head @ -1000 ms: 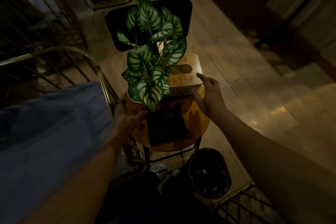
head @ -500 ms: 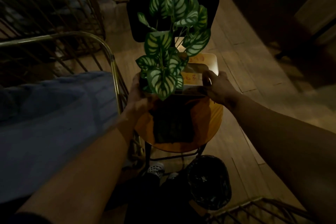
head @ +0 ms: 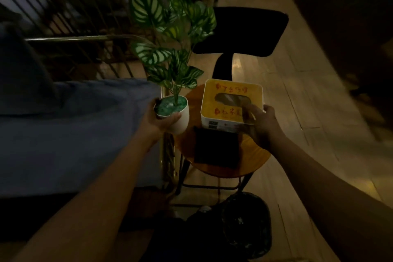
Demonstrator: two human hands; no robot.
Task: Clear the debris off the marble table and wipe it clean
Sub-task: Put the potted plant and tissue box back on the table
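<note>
A small round wooden table (head: 255,159) stands in front of me in dim light. My left hand (head: 158,120) grips a white pot (head: 181,120) with a green striped-leaf plant (head: 168,49), held at the table's left edge and leaning left. My right hand (head: 262,125) holds the near right corner of a white tissue box (head: 230,100) with a yellow top and red writing. A dark square cloth (head: 215,148) lies flat on the table in front of the box.
A blue cushioned seat (head: 70,134) with a brass rail frame (head: 85,38) lies to the left. A black chair (head: 242,30) stands behind the table. A dark waste bin (head: 244,225) sits on the wooden floor below the table. Metal railings fill the upper left.
The pot has come up off the table and moved left in my left hand, tilting the plant left. My right hand has closed on the box's near corner. The view shifted.
</note>
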